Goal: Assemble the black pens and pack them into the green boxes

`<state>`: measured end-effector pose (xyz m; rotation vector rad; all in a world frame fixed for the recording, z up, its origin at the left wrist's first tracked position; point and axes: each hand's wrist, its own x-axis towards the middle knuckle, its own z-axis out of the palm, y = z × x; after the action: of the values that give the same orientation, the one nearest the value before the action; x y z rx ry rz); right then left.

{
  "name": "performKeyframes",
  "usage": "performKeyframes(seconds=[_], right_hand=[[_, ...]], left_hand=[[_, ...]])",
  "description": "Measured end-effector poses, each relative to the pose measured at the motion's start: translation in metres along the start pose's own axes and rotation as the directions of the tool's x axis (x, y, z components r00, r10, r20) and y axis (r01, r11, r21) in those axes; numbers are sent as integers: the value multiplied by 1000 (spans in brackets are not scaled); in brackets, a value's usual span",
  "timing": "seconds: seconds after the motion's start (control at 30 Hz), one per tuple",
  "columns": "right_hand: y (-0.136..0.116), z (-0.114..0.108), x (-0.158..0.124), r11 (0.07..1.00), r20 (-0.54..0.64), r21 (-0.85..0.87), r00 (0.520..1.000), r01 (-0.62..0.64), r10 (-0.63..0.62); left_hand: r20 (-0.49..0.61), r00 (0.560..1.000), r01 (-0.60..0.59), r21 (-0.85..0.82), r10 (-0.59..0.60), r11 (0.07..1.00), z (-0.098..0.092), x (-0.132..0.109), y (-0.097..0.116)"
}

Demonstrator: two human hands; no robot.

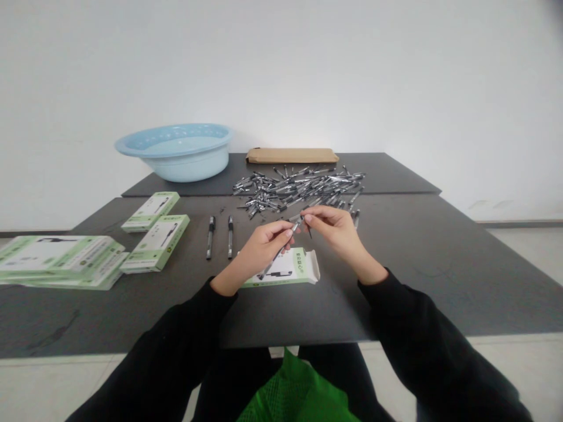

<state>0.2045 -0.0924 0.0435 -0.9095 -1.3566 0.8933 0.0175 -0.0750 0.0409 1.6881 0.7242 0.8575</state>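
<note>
On the dark grey table (pixel 440 258), a stack of flat green-and-white cardboard boxes (pixel 57 261) lies far left, with a pale blue plastic basin (pixel 176 151) beyond. Two black pens (pixel 220 236) lie side by side left of the hands. The left hand (pixel 259 249) has its fingers clamped on a slim black-and-silver pen (pixel 281 251) above an open green-and-white box (pixel 290 268). The right hand (pixel 336 228) pinches what seems a small pen part, too small to identify. A heap of loose pens (pixel 299 187) lies further back.
</note>
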Motion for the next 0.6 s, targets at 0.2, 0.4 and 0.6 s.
performKeyframes(seconds=[0.2,0.4,0.6], right_hand=[[3,2,-1,998,-8,44,999,-40,40],[6,4,-1,978,-1,173,992,-121,123],[7,7,-4,986,-101,147,990,-85,100]], left_hand=[[-23,1000,6,30,-5,1000,1,-1,0],[-41,999,20,35,-19,999,1,-1,1],[-62,998,2,122,5,993,-1,-2,5]])
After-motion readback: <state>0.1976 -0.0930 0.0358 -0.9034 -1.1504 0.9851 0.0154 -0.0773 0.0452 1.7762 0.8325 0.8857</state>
